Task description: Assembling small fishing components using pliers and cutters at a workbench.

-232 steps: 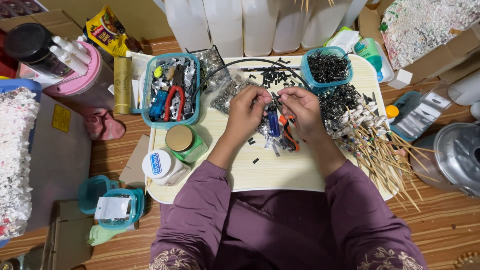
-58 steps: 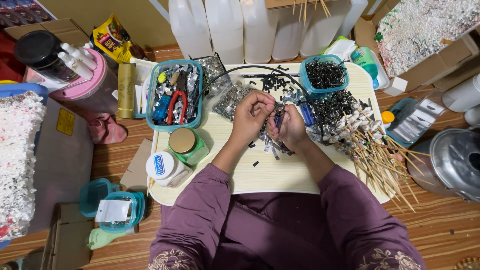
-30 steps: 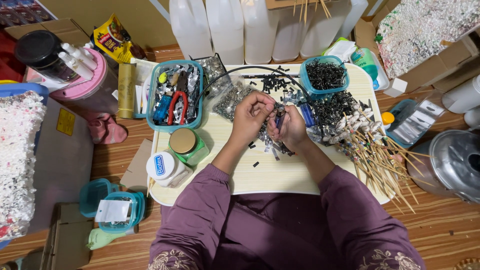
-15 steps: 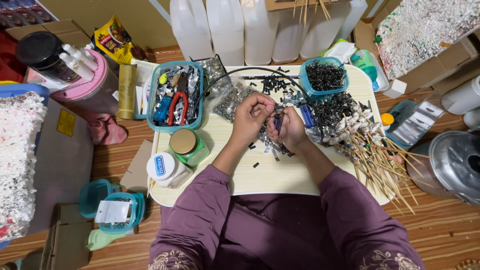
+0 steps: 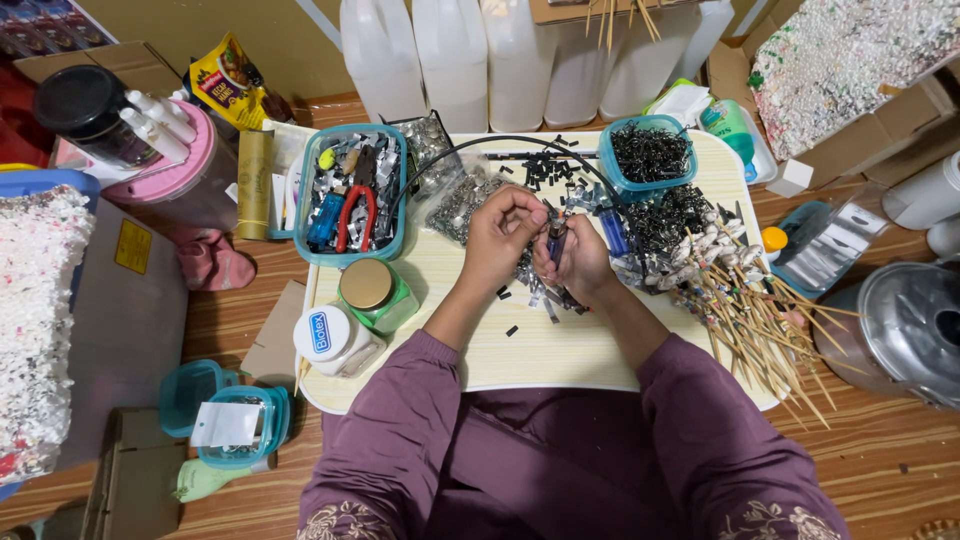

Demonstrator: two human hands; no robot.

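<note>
Now both hands, the left hand [image 5: 505,235] and right hand [image 5: 578,262], have drawn together, pinching a small blue tool [image 5: 556,238] over the worktop [image 5: 560,350]; assembly continues.

A pale cream table top [image 5: 560,350] is seen on a brown, wood-grained floor [image 5: 880,460]. Plum-purple sleeves [image 5: 400,430] with pale floral embroidery at the cuffs are worn. A small blue tool [image 5: 556,240] is held in the right hand [image 5: 580,262]. Red-handled pliers [image 5: 356,215] and a blue item are kept in a teal-rimmed tray [image 5: 350,195] among silver pieces. Black bits are held in a teal tub [image 5: 648,152]. A green jar [image 5: 378,293] is capped in gold; a white jar [image 5: 332,338] is marked in blue. Tan wooden skewers [image 5: 760,320] are tipped with silver and white. A pink tub [image 5: 170,180] is topped by a black lid [image 5: 80,100]. White jugs [image 5: 450,55] are lined up behind.
</note>
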